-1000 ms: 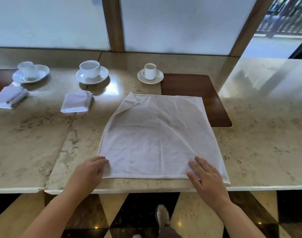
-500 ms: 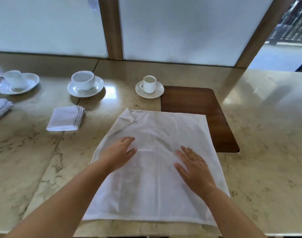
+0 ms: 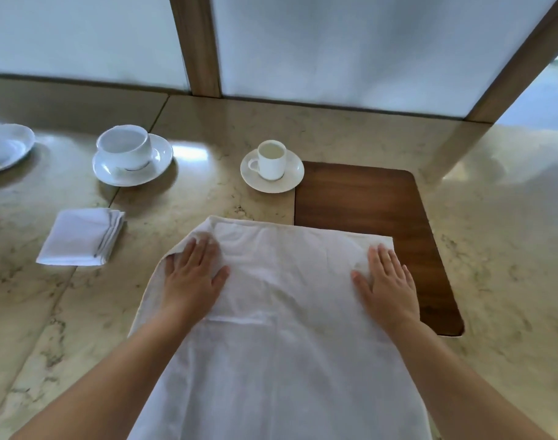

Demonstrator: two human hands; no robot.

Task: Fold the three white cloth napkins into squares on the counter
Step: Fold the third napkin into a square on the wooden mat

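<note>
A folded napkin (image 3: 80, 237) lies well left of the left hand (image 3: 193, 277), which presses flat with fingers spread on the open napkin (image 3: 280, 344) covering the counter (image 3: 509, 249), as does the right hand (image 3: 386, 282) near its far right corner.

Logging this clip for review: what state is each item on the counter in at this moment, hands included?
Large white cloth napkin: unfolded, spread flat, creased.
Small folded white napkin: folded square.
Wide white cup: upright on saucer.
Small white espresso cup: upright on saucer, looks empty.
Left hand: open, flat on cloth.
Right hand: open, flat on cloth.
</note>
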